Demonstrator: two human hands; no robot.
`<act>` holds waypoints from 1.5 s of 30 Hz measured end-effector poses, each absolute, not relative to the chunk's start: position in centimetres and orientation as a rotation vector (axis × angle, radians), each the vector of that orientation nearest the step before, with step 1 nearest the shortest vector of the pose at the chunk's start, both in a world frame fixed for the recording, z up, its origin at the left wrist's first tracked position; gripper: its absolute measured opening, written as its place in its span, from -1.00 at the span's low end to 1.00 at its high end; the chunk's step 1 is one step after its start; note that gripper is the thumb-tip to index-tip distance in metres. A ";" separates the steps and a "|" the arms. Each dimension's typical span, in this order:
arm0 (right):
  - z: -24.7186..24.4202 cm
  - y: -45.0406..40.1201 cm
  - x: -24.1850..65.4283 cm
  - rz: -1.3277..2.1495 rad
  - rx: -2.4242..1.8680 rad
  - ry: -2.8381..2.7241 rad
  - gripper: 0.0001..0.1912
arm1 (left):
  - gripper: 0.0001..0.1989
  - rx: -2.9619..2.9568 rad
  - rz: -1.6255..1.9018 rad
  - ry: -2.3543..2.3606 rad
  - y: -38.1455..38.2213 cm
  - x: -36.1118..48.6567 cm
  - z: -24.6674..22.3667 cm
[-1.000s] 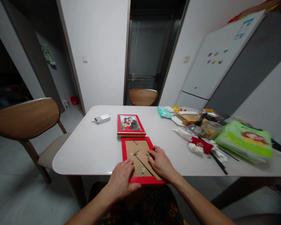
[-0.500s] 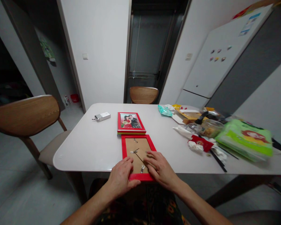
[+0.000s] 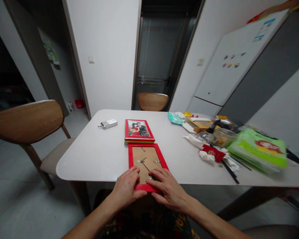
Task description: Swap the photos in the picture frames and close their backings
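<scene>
A red picture frame (image 3: 161, 158) lies face down, its brown backing board (image 3: 147, 155) upward and its near end past the table's edge. Small metal clips sit around the board, and a thin dark strip runs slantwise across it. My left hand (image 3: 126, 185) grips the frame's near left corner, fingers on top and thumb along the near edge. With its fingers over the near right part, my right hand (image 3: 168, 189) touches the near metal clip (image 3: 149, 178); its thumb is at the near edge. Just beyond, more red frames are stacked, the top one showing a couple's photo (image 3: 139, 128).
A small silvery box-like device (image 3: 109, 124) lies on the white table (image 3: 94, 152) at left. Along the right are a green tissue pack (image 3: 260, 149), a clear plastic tub (image 3: 223, 136), crumpled tissues (image 3: 206, 156), a red packet (image 3: 214, 152) and black strips. Wooden chairs stand left and beyond.
My right hand has slid toward the near edge, from the right-side clip to the near clip, uncovering the right-side clip. My left hand keeps its hold on the corner.
</scene>
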State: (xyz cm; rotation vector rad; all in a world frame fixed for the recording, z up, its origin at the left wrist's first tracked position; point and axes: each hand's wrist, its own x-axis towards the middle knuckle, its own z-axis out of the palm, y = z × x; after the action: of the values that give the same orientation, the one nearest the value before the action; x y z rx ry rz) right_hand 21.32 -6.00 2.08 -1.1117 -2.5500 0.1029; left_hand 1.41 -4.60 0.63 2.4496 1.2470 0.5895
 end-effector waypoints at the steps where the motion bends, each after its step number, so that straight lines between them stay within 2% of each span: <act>1: 2.1 -6.0 21.3 0.107 -1.103 -2.558 -0.70 | -0.64 2.447 0.589 1.245 -4.6 1.4 0.7; 6: 2.2 -6.1 21.4 0.170 -1.116 -2.536 -0.74 | -0.66 2.441 0.593 1.243 -4.5 1.3 0.7; 11: 2.4 -4.6 20.6 0.225 -1.200 -2.456 -0.69 | -0.69 2.467 0.606 1.232 -4.3 1.0 0.6; 19: 1.0 0.5 17.9 0.087 -1.518 -2.253 -0.73 | -0.66 2.400 0.585 1.210 -4.2 0.9 0.4; 29: 1.4 1.6 15.5 0.076 -1.468 -2.383 -0.74 | -0.70 2.373 0.665 1.192 -4.3 0.8 0.2; 40: 1.5 0.8 15.6 0.157 -1.205 -2.452 -0.76 | -0.74 2.341 0.699 1.184 -4.7 0.8 0.7; 45: 1.0 2.1 16.4 0.155 -1.355 -2.314 -0.76 | -0.70 2.352 0.673 1.197 -4.6 0.7 0.2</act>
State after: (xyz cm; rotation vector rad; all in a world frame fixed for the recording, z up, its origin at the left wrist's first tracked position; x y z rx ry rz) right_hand 16.37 2.08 1.02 -1.3552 -2.3144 0.1554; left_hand 0.68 -4.57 0.15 2.3523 1.1974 0.6730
